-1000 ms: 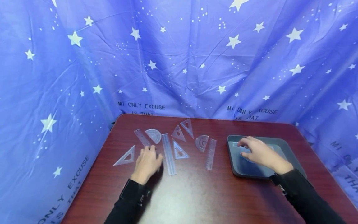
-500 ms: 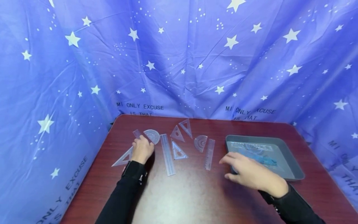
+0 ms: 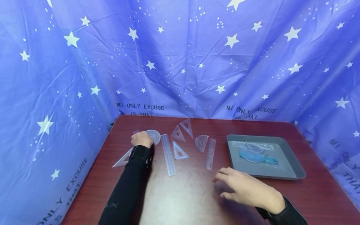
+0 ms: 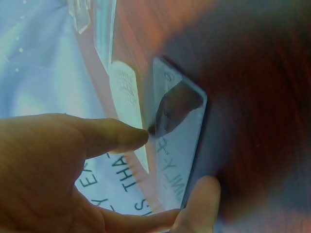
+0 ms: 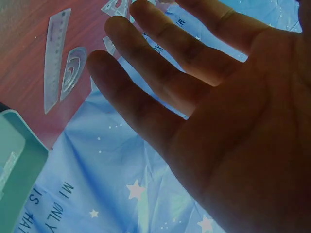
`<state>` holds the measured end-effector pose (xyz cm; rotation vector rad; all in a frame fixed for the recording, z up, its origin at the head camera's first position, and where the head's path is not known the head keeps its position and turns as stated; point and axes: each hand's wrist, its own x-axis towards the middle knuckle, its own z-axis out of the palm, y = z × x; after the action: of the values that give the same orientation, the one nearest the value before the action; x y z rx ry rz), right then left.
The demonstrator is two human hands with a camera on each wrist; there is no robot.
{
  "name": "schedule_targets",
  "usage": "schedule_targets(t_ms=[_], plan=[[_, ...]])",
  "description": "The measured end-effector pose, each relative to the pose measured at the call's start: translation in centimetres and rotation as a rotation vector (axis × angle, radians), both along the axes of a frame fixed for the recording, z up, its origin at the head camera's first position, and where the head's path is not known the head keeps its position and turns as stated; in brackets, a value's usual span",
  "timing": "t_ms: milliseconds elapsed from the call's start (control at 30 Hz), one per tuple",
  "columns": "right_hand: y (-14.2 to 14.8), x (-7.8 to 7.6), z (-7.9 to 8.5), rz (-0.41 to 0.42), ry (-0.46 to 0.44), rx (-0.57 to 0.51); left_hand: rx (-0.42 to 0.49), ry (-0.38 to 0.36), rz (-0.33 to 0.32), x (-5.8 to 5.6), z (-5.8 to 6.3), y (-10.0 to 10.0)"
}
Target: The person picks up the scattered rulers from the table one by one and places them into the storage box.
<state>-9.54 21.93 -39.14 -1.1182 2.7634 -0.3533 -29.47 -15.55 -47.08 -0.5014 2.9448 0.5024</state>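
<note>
A short clear ruler (image 4: 177,141) lies on the tabletop under my left hand (image 3: 142,139), which hides most of it in the head view. In the left wrist view the thumb is at one long edge and curled fingers are at the other, pinching it. Close by are a clear protractor (image 3: 153,136) and a set square (image 3: 122,159). My right hand (image 3: 243,189) hovers left of the grey tray's near edge, fingers loosely spread and holding nothing. In the right wrist view the palm (image 5: 243,136) shows bare.
The grey tray (image 3: 293,167) at the right holds a clear ruler (image 3: 239,144), a blue protractor (image 3: 251,156) and other pieces. A long ruler (image 3: 168,156), several set squares (image 3: 180,151), another protractor (image 3: 201,143) and a ruler (image 3: 210,154) lie mid-table. Starry curtains (image 3: 180,62) surround the table.
My left hand has moved forward over the short ruler, covering it. My right hand has come back from above the tray, leftward and nearer to me, uncovering the pieces in it.
</note>
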Motion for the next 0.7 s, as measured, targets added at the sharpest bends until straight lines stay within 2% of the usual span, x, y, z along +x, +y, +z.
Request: schedule_targets(t_ms=[167,300,367,467,600,700], plan=[[0.3,0.2,-0.5,-0.015,-0.049,-0.026,0.04,-0.035,0.049,-0.7,0.1,-0.3],[0.4,0.4,-0.7,-0.036,-0.062,-0.036,0.069,-0.066,0.075,-1.6,-0.4,-0.9],[0.5,0.5,-0.8,-0.032,-0.055,-0.042,0.078,-0.074,0.087,-2.4,-1.1,-1.4],[0.6,0.5,-0.8,-0.02,-0.042,-0.053,0.084,-0.061,0.089,-3.9,-3.0,-2.3],[0.5,0.6,-0.9,-0.013,-0.023,-0.062,0.101,-0.055,0.095,-4.9,-4.4,-2.9],[0.4,0.7,-0.8,-0.017,-0.025,-0.06,0.126,-0.079,0.124,-4.5,-3.6,-2.8]])
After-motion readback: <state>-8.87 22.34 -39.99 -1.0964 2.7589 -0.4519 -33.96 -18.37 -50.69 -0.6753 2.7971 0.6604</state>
